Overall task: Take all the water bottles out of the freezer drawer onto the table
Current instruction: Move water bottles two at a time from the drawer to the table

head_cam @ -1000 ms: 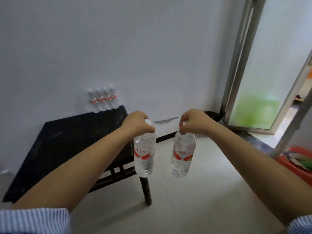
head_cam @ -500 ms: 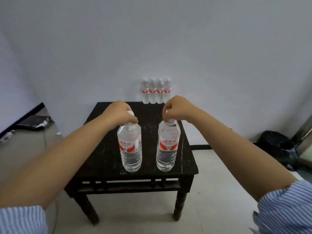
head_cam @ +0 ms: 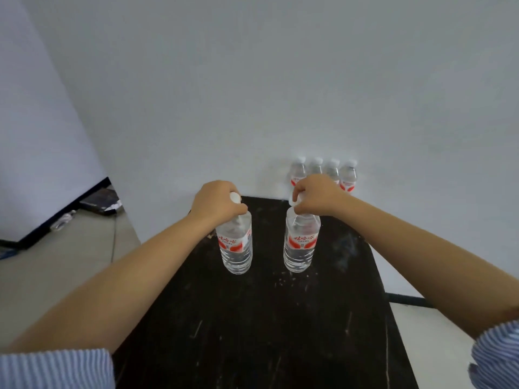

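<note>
Bottles upright over table (head_cam: 252, 318): left bottle (head_cam: 236, 245) neck-gripped under left hand (head_cam: 217, 202), right bottle (head_cam: 301, 244) under right hand (head_cam: 316, 196).

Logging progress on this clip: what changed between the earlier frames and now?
Both hands carried their clear plastic water bottles from beside the table to above the black wooden table, nearer the wall. The left hand grips the left bottle by its neck; the right hand grips the right bottle. The row of four bottles at the wall stayed put.
</note>
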Demonstrator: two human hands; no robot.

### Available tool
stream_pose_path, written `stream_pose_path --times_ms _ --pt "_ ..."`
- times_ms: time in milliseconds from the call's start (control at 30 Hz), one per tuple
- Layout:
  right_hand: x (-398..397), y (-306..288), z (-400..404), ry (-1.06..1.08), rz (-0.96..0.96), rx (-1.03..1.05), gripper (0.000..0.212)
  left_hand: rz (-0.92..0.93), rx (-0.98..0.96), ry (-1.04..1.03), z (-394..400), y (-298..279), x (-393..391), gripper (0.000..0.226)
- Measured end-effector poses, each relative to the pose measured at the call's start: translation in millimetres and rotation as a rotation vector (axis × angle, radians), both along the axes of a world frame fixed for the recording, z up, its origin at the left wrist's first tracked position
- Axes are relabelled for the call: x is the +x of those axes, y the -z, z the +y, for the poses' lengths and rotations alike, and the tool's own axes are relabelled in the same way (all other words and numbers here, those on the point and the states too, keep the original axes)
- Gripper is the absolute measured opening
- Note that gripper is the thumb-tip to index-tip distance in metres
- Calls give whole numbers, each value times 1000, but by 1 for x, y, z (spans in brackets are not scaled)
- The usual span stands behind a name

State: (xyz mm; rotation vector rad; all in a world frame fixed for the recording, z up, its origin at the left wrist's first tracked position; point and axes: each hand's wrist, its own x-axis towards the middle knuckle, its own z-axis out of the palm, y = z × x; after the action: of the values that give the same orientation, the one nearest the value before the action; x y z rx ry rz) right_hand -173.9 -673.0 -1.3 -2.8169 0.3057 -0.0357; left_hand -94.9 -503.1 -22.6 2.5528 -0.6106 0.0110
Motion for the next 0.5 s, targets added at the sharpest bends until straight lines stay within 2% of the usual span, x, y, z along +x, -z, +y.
stream_pose_path --times_ms 233,500 --pt "116 29 -34 142 57 -18 32 23 -37 71 -42 21 133 25" --pt "237 56 -82 191 112 -78 34 130 -72 99 -113 53 254 25"
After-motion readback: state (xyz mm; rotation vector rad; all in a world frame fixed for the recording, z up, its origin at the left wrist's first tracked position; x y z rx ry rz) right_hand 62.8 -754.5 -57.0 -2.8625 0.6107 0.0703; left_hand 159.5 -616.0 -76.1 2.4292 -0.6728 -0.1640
